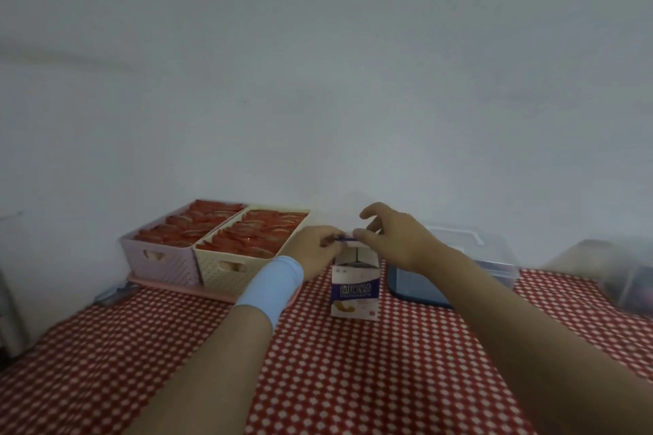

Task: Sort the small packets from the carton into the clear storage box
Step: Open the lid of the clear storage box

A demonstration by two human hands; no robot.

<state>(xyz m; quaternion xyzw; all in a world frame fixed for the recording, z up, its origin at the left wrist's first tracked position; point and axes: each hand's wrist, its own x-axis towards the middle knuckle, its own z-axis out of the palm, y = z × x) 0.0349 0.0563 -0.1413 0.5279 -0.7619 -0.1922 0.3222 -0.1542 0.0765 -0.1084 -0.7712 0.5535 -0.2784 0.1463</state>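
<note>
Left hand (314,248) pinches top flap of small white-and-purple cardboard carton (355,288); right hand (397,240) spread-fingered, empty. Likely light, crushable: hold its sides.

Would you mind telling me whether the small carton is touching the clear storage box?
Apart. The head view shows a strip of checked tablecloth between the carton and the clear storage box.

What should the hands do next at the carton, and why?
Probably pull the top flap fully back. The carton stands upright on the checked cloth. The left hand pinches that flap, and the right hand hovers loosely over the opening. The clear storage box sits behind the right wrist, ready for the contents.
</note>
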